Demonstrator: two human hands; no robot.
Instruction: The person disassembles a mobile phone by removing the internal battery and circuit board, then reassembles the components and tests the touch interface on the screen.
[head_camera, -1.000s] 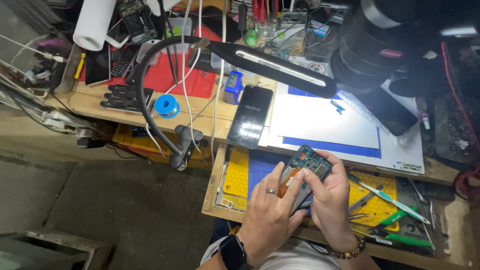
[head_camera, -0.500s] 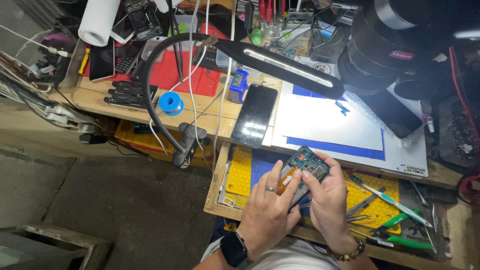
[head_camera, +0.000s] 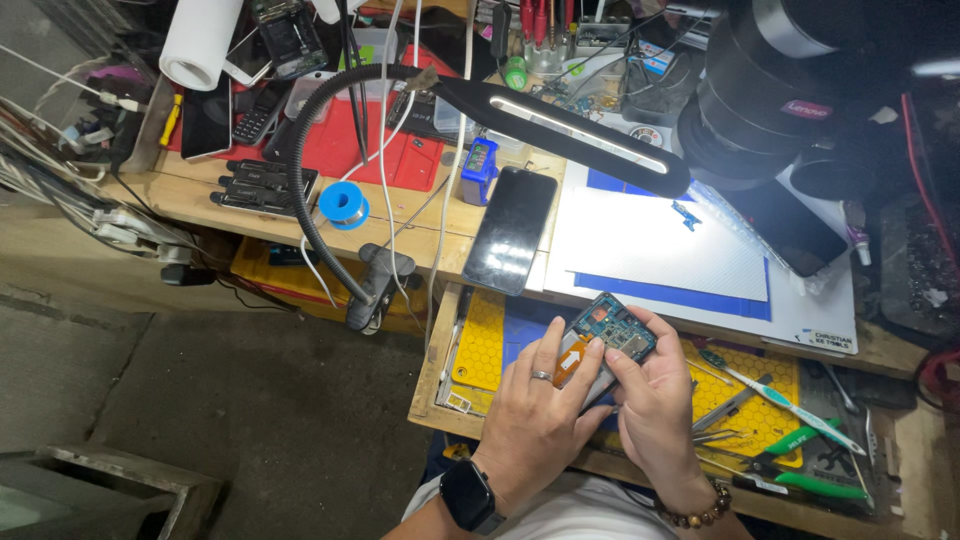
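While you look down from the head camera, your left hand (head_camera: 535, 425) and right hand (head_camera: 655, 400) both grasp an opened phone (head_camera: 605, 340) with its circuit board bared, held over the pull-out tray (head_camera: 470, 350) at the counter's near edge. Your left fingers (head_camera: 570, 375) wrap the phone's lower side, thumb on an orange part; your right fingers (head_camera: 640, 362) press on the board from the right. Against a second ago, little has changed: the phone sits in the same two-handed grip over the tray, and only your view has shifted slightly, so the work on the board looks ongoing rather than finished. A black phone (head_camera: 510, 230) lies face up on the counter just beyond the tray, beside a white mat (head_camera: 660, 250). Tweezers (head_camera: 725, 410) and green-handled pliers (head_camera: 805, 480) rest in the tray to your right. A lamp (head_camera: 570, 135) arches above.
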